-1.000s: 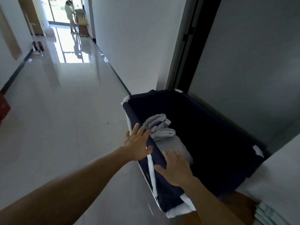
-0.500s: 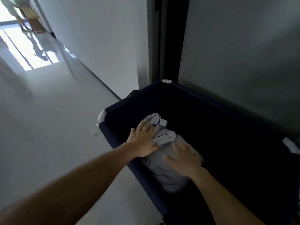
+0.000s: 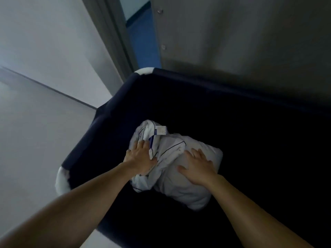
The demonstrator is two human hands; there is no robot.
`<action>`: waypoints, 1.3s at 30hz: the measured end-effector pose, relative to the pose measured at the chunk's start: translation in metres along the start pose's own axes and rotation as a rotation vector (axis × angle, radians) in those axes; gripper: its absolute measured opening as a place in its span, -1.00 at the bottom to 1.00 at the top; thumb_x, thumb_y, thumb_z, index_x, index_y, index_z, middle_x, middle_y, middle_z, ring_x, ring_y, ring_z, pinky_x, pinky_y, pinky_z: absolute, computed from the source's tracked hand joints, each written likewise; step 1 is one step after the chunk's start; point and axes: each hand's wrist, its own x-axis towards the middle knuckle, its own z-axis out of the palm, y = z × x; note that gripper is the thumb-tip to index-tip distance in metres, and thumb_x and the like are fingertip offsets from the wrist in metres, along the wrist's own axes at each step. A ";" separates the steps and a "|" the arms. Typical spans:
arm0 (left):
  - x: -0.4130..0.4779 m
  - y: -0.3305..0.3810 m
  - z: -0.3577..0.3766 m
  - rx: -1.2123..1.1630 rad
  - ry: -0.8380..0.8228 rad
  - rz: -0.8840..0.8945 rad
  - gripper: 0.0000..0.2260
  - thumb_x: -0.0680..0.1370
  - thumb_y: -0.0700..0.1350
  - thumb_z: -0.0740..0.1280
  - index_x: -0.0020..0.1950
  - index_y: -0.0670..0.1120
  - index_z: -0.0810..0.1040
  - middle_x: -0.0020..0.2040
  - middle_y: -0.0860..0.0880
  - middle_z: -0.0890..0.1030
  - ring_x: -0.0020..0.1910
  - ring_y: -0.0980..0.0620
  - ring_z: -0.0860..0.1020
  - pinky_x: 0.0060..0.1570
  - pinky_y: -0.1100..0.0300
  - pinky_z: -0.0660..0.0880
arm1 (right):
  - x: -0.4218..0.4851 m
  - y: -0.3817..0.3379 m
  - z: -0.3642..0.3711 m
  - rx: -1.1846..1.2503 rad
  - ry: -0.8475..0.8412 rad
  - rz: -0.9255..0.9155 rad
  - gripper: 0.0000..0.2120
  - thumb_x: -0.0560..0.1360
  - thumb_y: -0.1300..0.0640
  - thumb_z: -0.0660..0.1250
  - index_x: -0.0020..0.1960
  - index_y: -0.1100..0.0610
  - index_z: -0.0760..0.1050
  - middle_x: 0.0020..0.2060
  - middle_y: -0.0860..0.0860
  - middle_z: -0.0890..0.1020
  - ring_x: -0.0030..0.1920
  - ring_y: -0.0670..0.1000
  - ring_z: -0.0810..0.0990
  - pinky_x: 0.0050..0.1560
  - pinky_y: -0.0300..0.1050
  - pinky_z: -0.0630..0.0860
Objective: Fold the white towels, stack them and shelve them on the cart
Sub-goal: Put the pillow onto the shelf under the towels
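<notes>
Arms outstretched, left hand [image 3: 141,158] and right hand [image 3: 197,168] flat, fingers straight, pressing white bundle [image 3: 179,187] inside navy bin [image 3: 100,126].

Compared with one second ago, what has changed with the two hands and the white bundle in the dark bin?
Both hands moved down into the dark bin. The left hand left the rim and now rests flat on the white bundle; the right hand lies spread on it too. Neither grips it. The bundle stayed in the same corner.
</notes>
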 end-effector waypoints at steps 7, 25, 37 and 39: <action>0.139 -0.056 0.054 -0.371 -0.074 -0.097 -0.18 0.51 0.19 0.37 0.59 -0.14 0.07 0.56 -0.17 0.18 0.51 -0.14 0.20 0.44 -0.13 0.27 | 0.120 -0.008 0.066 0.147 -0.124 0.219 -0.18 0.56 -0.38 0.06 0.62 0.03 -0.16 0.61 0.01 -0.07 0.59 0.08 -0.12 0.53 0.20 0.04; 0.258 -0.086 0.167 -0.838 0.035 -0.286 -0.73 0.59 -0.22 0.31 0.29 -0.20 0.44 0.11 -0.12 0.56 0.04 -0.08 0.55 -0.03 0.17 0.45 | 0.284 0.001 0.194 1.443 0.318 0.553 -0.35 0.50 0.07 0.47 0.50 0.14 0.28 0.31 0.02 0.51 0.24 0.01 0.51 0.35 -0.07 0.43; 0.224 -0.041 0.201 -0.649 -0.346 0.139 -0.09 0.26 0.44 0.35 0.55 0.17 0.21 0.48 0.18 0.15 0.47 0.21 0.08 0.50 0.16 0.04 | 0.292 0.048 0.147 1.434 0.067 0.325 -0.59 0.63 0.07 0.27 0.43 0.17 0.41 0.32 0.08 0.53 0.28 0.09 0.52 0.39 -0.01 0.40; 0.232 -0.033 0.226 -0.590 -0.292 0.166 0.10 0.18 0.50 0.45 0.60 0.10 0.11 0.54 0.14 0.20 0.51 0.14 0.17 0.53 0.06 0.10 | 0.287 0.056 0.143 1.425 -0.026 0.271 -0.60 0.64 0.05 0.24 0.43 0.17 0.40 0.29 0.04 0.53 0.27 0.07 0.52 0.37 -0.07 0.41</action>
